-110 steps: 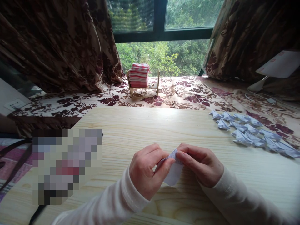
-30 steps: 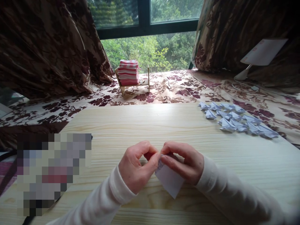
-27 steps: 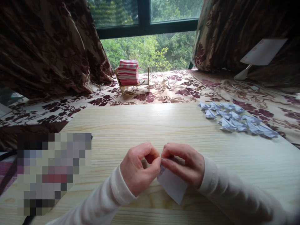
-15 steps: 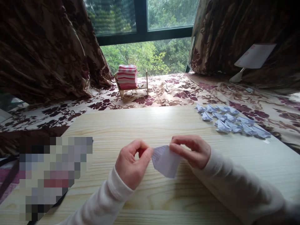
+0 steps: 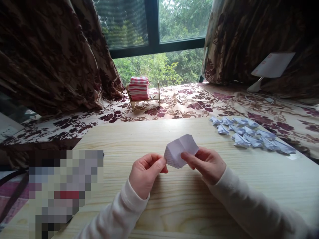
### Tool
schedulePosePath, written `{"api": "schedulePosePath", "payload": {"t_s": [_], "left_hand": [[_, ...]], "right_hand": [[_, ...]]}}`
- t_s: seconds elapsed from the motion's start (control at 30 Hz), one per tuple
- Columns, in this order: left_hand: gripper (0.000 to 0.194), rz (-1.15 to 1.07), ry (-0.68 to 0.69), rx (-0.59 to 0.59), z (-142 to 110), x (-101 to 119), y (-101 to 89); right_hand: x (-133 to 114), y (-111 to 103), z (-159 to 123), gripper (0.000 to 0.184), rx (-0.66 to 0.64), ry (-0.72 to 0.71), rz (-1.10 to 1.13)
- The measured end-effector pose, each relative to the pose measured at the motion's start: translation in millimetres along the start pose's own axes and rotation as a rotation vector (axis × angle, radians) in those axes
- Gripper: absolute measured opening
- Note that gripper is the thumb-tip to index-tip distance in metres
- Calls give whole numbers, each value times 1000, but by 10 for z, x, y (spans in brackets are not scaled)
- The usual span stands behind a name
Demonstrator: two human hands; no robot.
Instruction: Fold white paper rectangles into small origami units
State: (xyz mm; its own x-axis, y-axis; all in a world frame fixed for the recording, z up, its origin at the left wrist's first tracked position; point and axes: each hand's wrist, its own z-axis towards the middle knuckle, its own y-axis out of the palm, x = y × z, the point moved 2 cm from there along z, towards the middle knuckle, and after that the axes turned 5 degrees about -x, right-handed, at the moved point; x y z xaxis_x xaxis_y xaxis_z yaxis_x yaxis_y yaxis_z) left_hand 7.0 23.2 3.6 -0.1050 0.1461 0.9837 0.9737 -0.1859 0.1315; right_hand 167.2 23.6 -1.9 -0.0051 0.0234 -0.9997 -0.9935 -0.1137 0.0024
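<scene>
A white sheet of folded paper, with a crease down its middle and slanted corners, is held up above the wooden table. My left hand pinches the paper's left corner between thumb and fingers. At its right side, my right hand grips it, the thumb on the near face and the fingers mostly hidden behind. Toward the back right of the table lie several small folded paper pieces with pointed shapes, grouped in rows.
A small wooden stand bearing a stack of pink-and-white striped cloths stands on the floral fabric by the window. A white lamp is at the right. A pixelated flat item lies on the table's left.
The paper has been raised and turned, its upper right part now lifted. My right hand has shifted its hold, thumb now in front. The view has tilted slightly.
</scene>
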Motion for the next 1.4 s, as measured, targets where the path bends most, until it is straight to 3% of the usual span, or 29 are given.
{"api": "schedulePosePath", "payload": {"t_s": [0.07, 0.13, 0.27, 0.37, 0.53, 0.73, 0.8, 0.93, 1.13, 1.4], "left_hand": [[18, 127, -37, -145, -31, 10, 40], [17, 214, -15, -215, -59, 11, 63], [15, 303, 168, -130, -91, -7, 54], [17, 321, 150, -132, -92, -49, 49], [18, 365, 97, -206, -109, -56, 72], [15, 486, 134, -158, -127, -37, 48], [14, 497, 138, -119, -110, -53, -2], [19, 413, 181, 2, -73, -72, -94], [21, 334, 138, -81, -85, -86, -3], [19, 332, 154, -62, -57, -40, -19]], "right_hand": [[-7, -44, 15, 29, -10, -8, 42], [3, -45, 13, 30, -49, -13, 53], [40, 41, -16, 33, -189, -31, 38], [56, 98, -32, 29, -271, -28, 51], [78, 127, -53, 29, -261, -65, 22], [129, 25, -6, 30, -251, -58, -24], [126, -82, 38, 27, -181, -52, -55], [98, -214, 59, 34, 80, 32, -78], [86, 97, -40, 31, -211, 27, -54], [55, 117, -27, 31, -215, -31, -81]]}}
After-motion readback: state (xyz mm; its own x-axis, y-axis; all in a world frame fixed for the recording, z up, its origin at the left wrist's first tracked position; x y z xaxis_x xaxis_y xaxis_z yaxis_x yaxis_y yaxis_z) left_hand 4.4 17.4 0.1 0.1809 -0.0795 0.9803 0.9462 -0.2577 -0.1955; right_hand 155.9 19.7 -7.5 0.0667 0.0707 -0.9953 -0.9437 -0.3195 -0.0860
